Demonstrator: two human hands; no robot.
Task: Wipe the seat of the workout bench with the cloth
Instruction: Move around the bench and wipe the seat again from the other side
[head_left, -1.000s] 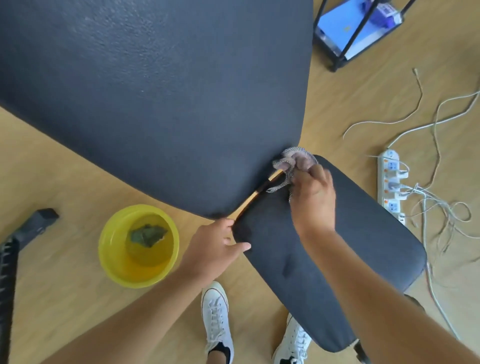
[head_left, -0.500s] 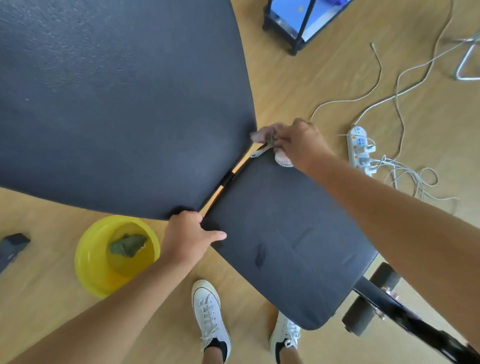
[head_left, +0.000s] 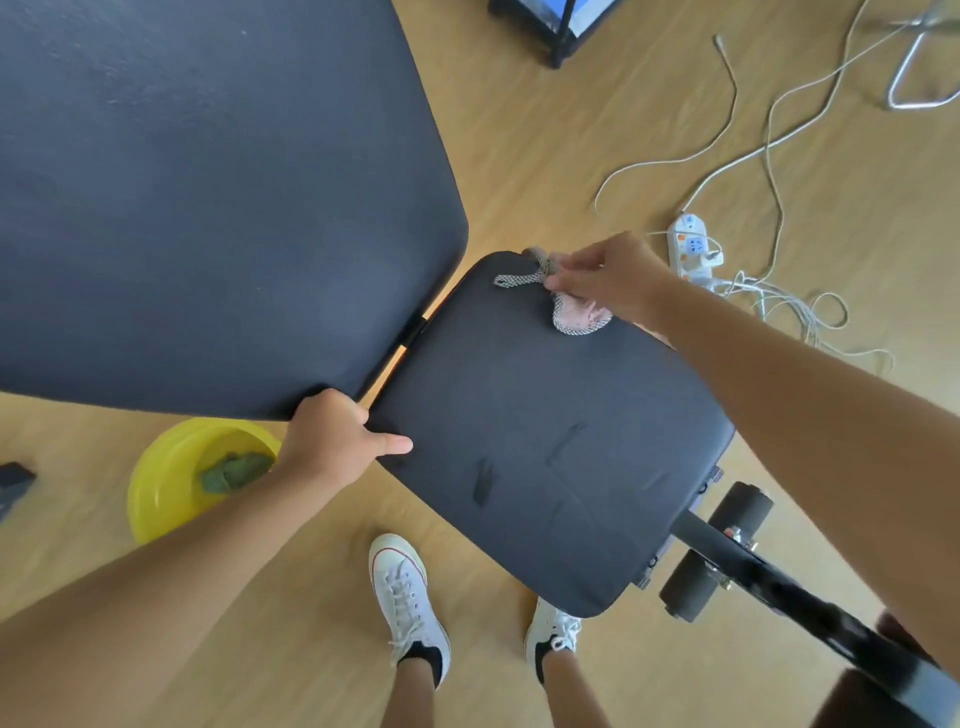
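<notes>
Seat (head_left: 545, 441) lies dark and padded below the big backrest (head_left: 208, 197), a narrow gap between them showing a strip of orange. A second ago the right hand (head_left: 608, 278) worked the cloth (head_left: 574, 312) down in that gap; now it has drawn out and sits on the seat's far corner, so the crevice pass looks finished and the broad top is likely next. Its fingers are closed on the bunched cloth, a pink wad edged in grey mesh, one mesh strap trailing flat toward the gap. The left hand (head_left: 335, 441) has stayed at the seat's near corner, thumb laid on top and fingers curled under the edge, steadying the pad. The covering is a matte, faintly grained vinyl with a few shallow creases and one darker smear near the middle. On the wooden floor beside the left arm stands a yellow bowl (head_left: 156, 483) holding a green rag (head_left: 234, 470). White cables (head_left: 769, 156) sprawl beyond.
</notes>
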